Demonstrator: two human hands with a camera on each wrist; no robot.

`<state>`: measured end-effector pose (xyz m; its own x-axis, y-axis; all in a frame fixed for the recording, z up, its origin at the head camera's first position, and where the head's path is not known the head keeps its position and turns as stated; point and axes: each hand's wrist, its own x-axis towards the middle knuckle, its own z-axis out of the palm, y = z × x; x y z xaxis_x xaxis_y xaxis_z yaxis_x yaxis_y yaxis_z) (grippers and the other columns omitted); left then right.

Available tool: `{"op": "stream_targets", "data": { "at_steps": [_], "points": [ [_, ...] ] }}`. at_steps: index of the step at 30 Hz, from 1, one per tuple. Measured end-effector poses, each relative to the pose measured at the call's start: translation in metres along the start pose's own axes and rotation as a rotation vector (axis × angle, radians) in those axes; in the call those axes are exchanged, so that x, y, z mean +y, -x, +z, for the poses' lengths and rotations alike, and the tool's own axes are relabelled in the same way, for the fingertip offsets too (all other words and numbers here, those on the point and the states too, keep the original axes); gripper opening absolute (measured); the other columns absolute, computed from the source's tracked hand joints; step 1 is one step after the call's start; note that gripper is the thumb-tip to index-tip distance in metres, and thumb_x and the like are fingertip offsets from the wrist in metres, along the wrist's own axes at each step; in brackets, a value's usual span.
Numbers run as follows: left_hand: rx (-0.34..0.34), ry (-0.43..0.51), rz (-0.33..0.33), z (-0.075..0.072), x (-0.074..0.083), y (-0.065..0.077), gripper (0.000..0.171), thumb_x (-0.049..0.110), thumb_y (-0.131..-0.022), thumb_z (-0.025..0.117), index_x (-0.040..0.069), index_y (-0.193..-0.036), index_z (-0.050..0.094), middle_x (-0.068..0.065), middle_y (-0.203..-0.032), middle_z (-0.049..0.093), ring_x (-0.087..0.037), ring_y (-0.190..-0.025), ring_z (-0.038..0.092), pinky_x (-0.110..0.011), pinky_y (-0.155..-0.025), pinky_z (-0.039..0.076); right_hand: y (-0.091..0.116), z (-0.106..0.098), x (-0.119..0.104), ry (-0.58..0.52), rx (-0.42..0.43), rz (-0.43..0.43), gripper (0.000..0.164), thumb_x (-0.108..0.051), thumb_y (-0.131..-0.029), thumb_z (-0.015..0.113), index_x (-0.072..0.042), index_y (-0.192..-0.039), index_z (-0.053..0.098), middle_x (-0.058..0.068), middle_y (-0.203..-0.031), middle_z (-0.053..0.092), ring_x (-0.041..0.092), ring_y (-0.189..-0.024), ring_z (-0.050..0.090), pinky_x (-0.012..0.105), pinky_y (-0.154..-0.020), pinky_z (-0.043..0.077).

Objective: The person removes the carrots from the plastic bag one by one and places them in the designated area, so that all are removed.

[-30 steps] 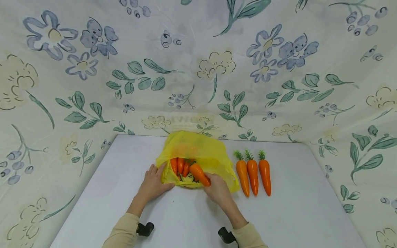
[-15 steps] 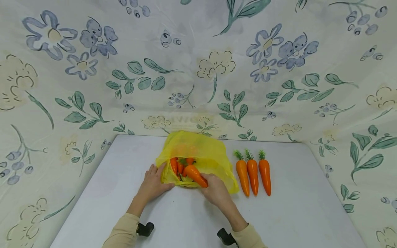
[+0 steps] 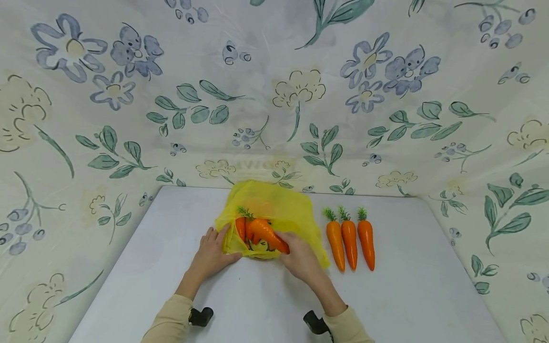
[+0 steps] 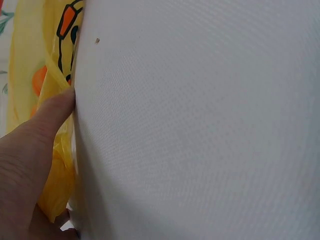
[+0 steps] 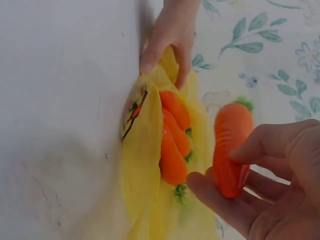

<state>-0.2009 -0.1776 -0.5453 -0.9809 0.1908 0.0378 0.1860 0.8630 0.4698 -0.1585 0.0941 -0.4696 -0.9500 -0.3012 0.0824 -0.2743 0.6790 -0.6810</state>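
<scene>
A yellow plastic bag lies on the table with its mouth toward me and several orange carrots inside. My left hand presses on the left corner of the mouth, thumb along the near edge and fingers spread at the side. By its tapered end, my right hand pinches a carrot between thumb and fingers. That carrot slants in front of the mouth, its leafy green top pointing to the upper left. In the right wrist view it appears apart from the bagged carrots.
Three carrots lie side by side to the right of the bag, green tops away from me. A white table bears everything. Behind it and at both sides hangs a flower-patterned cloth.
The carrot in my right hand has swung leftward and up, so its green top now shows over the bag's mouth. My left hand and the three carrots outside stay put.
</scene>
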Motion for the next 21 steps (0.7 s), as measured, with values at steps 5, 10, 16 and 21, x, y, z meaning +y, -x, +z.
{"op": "stream_targets", "data": {
  "at_steps": [5, 10, 16, 21],
  "points": [
    [-0.002, -0.003, -0.003, 0.000, 0.000, 0.000, 0.091, 0.048, -0.084, 0.073, 0.003, -0.152, 0.033, -0.036, -0.148, 0.033, -0.055, -0.143, 0.019, -0.069, -0.114, 0.014, -0.003, -0.014, 0.003, -0.025, 0.083, 0.028, 0.056, 0.003, -0.085, 0.063, -0.008, -0.139, 0.057, 0.015, -0.127, 0.063, 0.025, -0.102, 0.060, 0.043, -0.089, 0.055],
    [-0.005, 0.002, -0.008, 0.000, 0.000, 0.000, 0.092, 0.049, -0.083, 0.073, 0.004, -0.152, 0.032, -0.036, -0.149, 0.032, -0.055, -0.143, 0.018, -0.069, -0.114, 0.014, -0.003, -0.028, 0.011, -0.020, 0.184, 0.046, 0.056, 0.004, -0.084, 0.065, -0.008, -0.138, 0.058, 0.016, -0.126, 0.063, 0.027, -0.095, 0.061, 0.041, -0.082, 0.056],
    [-0.008, 0.006, -0.015, 0.001, 0.000, -0.001, 0.093, 0.051, -0.083, 0.072, 0.004, -0.152, 0.032, -0.035, -0.150, 0.031, -0.054, -0.143, 0.017, -0.068, -0.115, 0.013, -0.002, -0.043, 0.031, -0.036, 0.269, 0.083, 0.056, 0.006, -0.082, 0.064, -0.008, -0.137, 0.059, 0.017, -0.123, 0.065, 0.028, -0.095, 0.062, 0.040, -0.080, 0.056],
    [-0.013, -0.003, -0.014, 0.001, -0.001, -0.001, 0.093, 0.051, -0.084, 0.072, 0.004, -0.153, 0.031, -0.036, -0.150, 0.030, -0.055, -0.143, 0.017, -0.068, -0.115, 0.013, 0.001, -0.059, 0.045, -0.044, 0.286, 0.192, 0.058, 0.003, -0.085, 0.062, -0.011, -0.141, 0.056, 0.016, -0.131, 0.062, 0.032, -0.108, 0.059, 0.045, -0.089, 0.054]
  ]
}}
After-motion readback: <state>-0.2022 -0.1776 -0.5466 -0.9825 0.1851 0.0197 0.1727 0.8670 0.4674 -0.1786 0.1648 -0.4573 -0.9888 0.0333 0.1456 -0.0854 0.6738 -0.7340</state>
